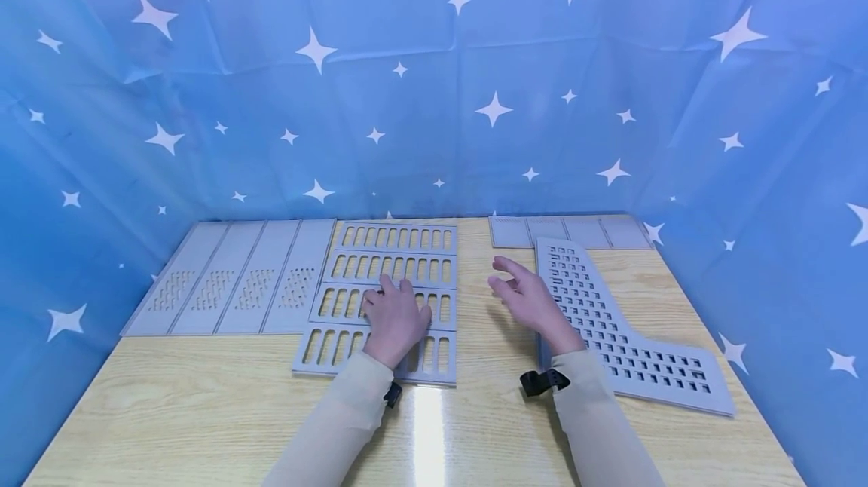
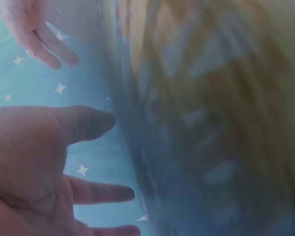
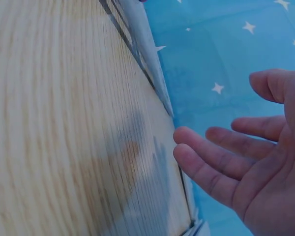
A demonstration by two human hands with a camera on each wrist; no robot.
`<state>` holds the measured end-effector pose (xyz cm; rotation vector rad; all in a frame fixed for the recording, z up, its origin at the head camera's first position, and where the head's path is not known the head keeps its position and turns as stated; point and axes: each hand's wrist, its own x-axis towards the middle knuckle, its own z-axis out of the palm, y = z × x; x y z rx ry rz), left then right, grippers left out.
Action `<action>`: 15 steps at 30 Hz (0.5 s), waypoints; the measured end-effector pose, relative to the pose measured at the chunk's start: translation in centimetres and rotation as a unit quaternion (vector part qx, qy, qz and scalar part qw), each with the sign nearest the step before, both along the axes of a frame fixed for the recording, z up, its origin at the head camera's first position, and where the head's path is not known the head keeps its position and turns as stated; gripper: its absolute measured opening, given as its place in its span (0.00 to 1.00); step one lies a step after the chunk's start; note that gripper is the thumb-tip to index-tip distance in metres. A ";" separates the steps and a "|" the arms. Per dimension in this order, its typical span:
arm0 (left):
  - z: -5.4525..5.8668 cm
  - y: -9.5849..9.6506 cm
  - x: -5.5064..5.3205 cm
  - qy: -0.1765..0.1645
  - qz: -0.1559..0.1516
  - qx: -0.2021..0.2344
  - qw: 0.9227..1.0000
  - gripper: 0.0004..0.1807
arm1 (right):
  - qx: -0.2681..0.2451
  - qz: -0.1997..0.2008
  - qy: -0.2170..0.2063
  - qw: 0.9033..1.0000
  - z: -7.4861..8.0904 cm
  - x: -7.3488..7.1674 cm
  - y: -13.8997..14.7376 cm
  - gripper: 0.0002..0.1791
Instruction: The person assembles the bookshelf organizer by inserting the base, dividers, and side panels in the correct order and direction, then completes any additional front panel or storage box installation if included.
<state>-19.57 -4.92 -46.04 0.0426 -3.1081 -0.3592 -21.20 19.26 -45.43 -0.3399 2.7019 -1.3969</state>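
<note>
My left hand (image 1: pixel 395 323) is over several grey slotted panels (image 1: pixel 407 252) laid in rows mid-table. Its fingers are spread, and the left wrist view shows the thumb and fingers fairly straight with nothing held. Whether the fingertips touch the panels I cannot tell. To the right, my right hand (image 1: pixel 532 302) hovers above the wood with relaxed fingers apart, just left of a grey L-shaped panel (image 1: pixel 715 385) full of small square holes. In the right wrist view the palm of that hand (image 3: pixel 265 172) holds nothing. Part of the slotted rows is hidden under the left hand.
Several long grey panels (image 1: pixel 244 261) with clusters of small holes lie side by side at the left. A row of smaller grey panels (image 1: pixel 582 231) lies at the back right. Blue star-patterned curtain (image 1: pixel 434 95) surrounds the wooden table (image 1: pixel 203 411) behind and at the sides.
</note>
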 end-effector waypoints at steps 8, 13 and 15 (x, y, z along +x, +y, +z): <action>1.8 -2.6 0.0 -0.025 -0.064 0.036 0.997 0.32 | 0.009 -0.010 -0.004 1.000 0.5 0.1 0.6 0.30; 3.2 -6.2 0.1 -0.040 -0.120 0.115 0.985 0.32 | 0.030 -0.015 0.014 0.999 1.5 0.3 1.8 0.30; 3.3 -7.7 0.1 -0.042 -0.132 0.126 0.982 0.32 | 0.044 -0.022 0.032 0.998 2.1 0.4 2.5 0.30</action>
